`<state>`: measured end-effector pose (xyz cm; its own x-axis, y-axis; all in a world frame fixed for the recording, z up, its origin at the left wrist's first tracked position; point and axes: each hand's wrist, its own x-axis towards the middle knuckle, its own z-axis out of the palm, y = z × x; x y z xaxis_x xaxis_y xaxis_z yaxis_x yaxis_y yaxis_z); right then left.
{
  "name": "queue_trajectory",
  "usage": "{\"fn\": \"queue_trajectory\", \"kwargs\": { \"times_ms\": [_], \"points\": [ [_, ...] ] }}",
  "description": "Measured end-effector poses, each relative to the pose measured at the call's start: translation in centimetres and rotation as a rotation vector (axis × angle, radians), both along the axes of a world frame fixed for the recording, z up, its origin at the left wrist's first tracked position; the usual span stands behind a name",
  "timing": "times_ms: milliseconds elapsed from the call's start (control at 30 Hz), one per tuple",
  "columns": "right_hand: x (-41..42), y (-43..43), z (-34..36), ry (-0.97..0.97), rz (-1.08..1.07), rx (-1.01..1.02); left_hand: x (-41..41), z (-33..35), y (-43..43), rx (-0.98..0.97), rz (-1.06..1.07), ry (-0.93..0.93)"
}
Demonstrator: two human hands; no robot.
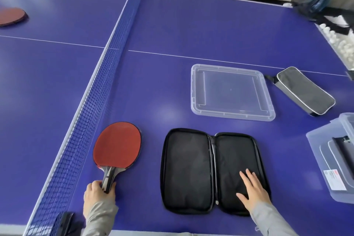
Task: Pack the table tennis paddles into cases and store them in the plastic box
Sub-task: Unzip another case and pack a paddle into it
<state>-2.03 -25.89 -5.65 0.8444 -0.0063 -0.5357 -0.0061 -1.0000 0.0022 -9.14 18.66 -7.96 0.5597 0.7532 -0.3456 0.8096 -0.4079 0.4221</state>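
Gripping the dark handle of the red-rubbered table tennis paddle [117, 144], the left hand [99, 193] has its fingers curled round the shaft, while the blade lies flat on the blue table [172, 25] just beside the blue net [92, 113]. The right hand [252, 191] rests flat, fingers straight and slightly spread, on the right half of the black zip-round fabric case [191, 170], which lies opened out like a book near the paddle. Trouble, I judge, would come mostly on the way across. A blade carried low could strike the case's raised zip edge and push it askew, and if the right hand lifts early nothing pins the case. That hand also covers one half, so the paddle belongs in the free left half. The translucent plastic box [318, 149] waits at the right edge, its clear lid [231, 92] off and lying apart. A second red paddle [11, 16] sits well beyond the net, and a closed grey-and-black case [304, 90] lies beside the lid.
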Motion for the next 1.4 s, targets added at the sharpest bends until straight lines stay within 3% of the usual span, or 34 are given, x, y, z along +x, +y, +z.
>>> {"fn": "queue_trajectory", "kwargs": {
  "times_ms": [433,967,1167,1400],
  "points": [
    [-1.2,-3.3,0.3,-0.08,-0.013,0.009,0.4,3.7,-4.4,0.052,0.047,-0.07],
    [-1.7,-11.0,-0.9,-0.013,0.142,0.16,3.1,4.3,-32.5,-0.125,-0.163,-0.294],
    [-1.8,-11.9,-1.9,-0.05,0.181,0.191,2.2,2.8,-40.1,-0.117,-0.123,-0.208],
    [-2.2,-12.3,-2.7,-0.071,0.191,0.215,3.0,1.4,-43.2,-0.097,-0.063,-0.184]
  ]
}}
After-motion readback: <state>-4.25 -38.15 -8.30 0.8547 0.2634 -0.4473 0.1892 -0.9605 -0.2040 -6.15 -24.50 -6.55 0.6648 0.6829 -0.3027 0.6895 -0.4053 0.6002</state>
